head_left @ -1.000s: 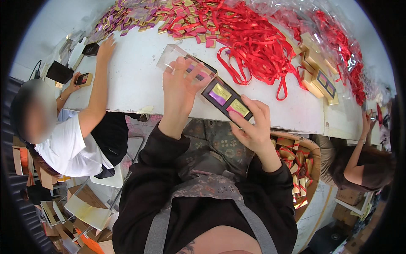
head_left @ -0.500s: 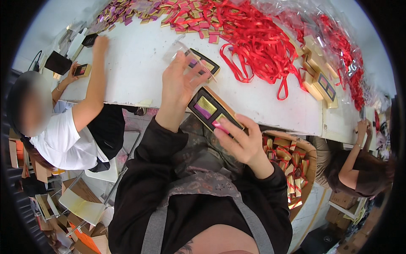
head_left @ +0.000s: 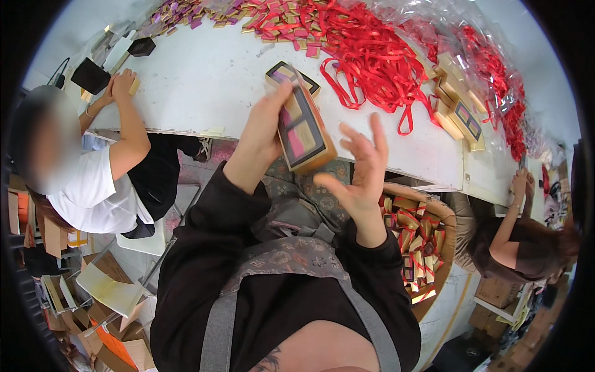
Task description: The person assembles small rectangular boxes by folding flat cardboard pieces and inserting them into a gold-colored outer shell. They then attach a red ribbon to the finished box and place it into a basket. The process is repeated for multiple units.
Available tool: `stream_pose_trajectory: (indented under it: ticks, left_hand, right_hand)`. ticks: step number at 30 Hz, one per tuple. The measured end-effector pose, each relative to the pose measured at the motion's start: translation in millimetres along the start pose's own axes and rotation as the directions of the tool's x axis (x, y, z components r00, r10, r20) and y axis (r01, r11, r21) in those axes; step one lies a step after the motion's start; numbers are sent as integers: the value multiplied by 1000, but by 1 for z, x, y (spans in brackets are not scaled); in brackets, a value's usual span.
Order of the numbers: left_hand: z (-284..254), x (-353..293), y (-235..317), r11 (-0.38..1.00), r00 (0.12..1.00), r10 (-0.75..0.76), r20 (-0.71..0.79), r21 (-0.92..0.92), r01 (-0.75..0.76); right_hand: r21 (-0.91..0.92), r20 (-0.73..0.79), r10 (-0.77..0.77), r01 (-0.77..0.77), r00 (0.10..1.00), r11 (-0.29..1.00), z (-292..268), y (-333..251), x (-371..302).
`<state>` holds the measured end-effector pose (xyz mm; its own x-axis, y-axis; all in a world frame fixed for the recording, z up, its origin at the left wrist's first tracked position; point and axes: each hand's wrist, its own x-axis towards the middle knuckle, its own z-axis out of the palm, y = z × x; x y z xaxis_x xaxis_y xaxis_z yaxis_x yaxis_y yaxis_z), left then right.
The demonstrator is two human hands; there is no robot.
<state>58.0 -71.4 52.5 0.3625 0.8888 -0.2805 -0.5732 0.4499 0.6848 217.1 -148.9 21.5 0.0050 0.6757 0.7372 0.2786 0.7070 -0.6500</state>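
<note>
My left hand [head_left: 260,127] grips a long gold box [head_left: 313,160] by its side, tilted above the table's front edge. Two wrapped squares, pink and gold, show in the box's black insert, seemingly behind a clear cover. To the right of the box, my right hand [head_left: 364,166] is off it, fingers spread and nothing in them. Just beyond the held box, a second box [head_left: 277,72] with a black insert lies on the white table, partly hidden by my left hand and the held box.
Tangled red ribbons [head_left: 378,68] and heaps of small wrapped squares [head_left: 273,25] cover the table's far side. Gold boxes [head_left: 455,111] stack at right. A carton of ribboned boxes [head_left: 446,248] stands by my right side. Co-workers sit at left [head_left: 93,192] and right [head_left: 527,248].
The clear cover, held apart in my left hand before, now seems to be over the box. My left hand has taken the box, turning it more upright; my right hand has let go and opened.
</note>
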Motion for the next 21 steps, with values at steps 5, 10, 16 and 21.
stream_pose_trajectory:
  ticks: [5,10,16,21]
  left_hand:
    - [13,-53,-37,991,994,-86,61,106,80]
    - [-19,-85,-75,686,917,394,55,646,-334]
    - [-36,-99,-87,403,881,378,286,806,-434]
    - [-76,-137,-112,887,998,1,-70,460,31]
  right_hand:
    - [-208,313,-95,166,945,964,-20,-12,4]
    - [51,28,288,-289,957,956,-14,-10,-26]
    - [187,-43,556,-540,830,821,31,-4,-68]
    - [377,277,679,-726,680,575,53,2,-133]
